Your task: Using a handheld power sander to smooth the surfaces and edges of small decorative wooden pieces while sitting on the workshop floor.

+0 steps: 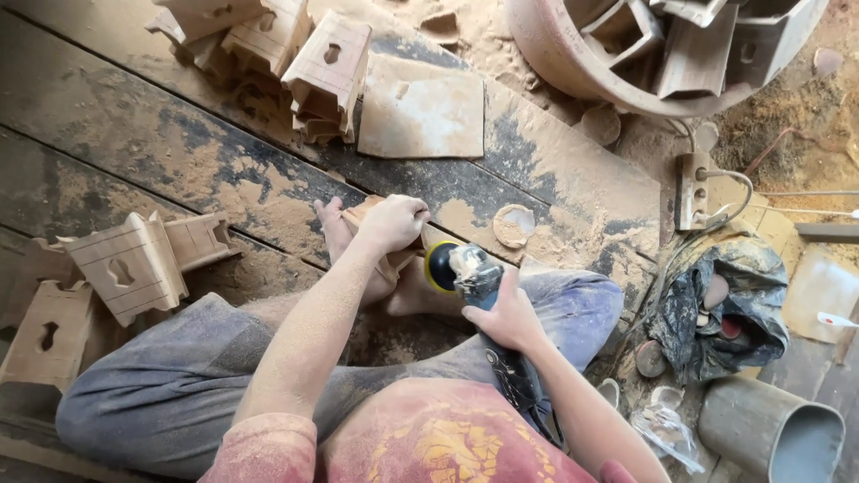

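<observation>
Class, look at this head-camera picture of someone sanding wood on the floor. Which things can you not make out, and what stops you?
- Wooden piece under the left hand: the hand hides most of its shape.
- Sander in the right hand: its disc face is turned away and dust-coated; its rear is behind the forearm.
- Round basin: cut off by the top edge.
- Grey pipe: cut off by the bottom edge.
</observation>
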